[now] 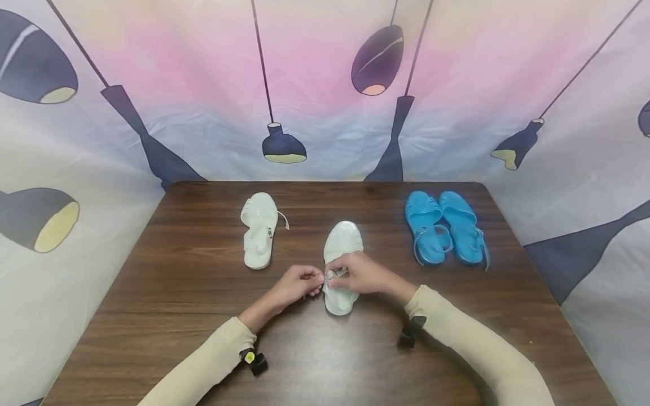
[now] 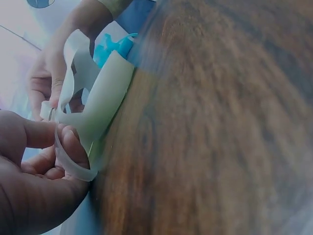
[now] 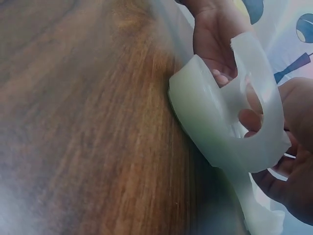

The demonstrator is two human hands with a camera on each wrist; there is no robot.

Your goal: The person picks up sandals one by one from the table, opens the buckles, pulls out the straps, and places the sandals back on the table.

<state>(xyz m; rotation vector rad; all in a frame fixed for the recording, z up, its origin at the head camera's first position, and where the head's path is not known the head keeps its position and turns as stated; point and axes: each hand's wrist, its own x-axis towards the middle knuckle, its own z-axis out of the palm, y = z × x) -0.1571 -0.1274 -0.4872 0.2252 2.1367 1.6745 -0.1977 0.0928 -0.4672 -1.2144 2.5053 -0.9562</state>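
Observation:
A white sandal [image 1: 343,238] lies toe away on the table, between my two hands. At its left side my left hand [image 1: 297,285] pinches the thin ankle strap [image 2: 73,167] between thumb and fingertips; the strap's end curves past the thumb in the left wrist view. My right hand [image 1: 363,273] reaches over the sandal from the right, thumb and fingers gripping the buckle area close to the left fingertips. The heel part [image 3: 195,107] shows large in the right wrist view. The fingers partly hide the buckle.
Another white sandal [image 1: 260,225], its strap loose to the right, lies at the back left of the brown wooden table [image 1: 203,316]. Two blue sandals [image 1: 424,211] lie side by side at the back right. A printed cloth backdrop [image 1: 325,67] hangs behind the table.

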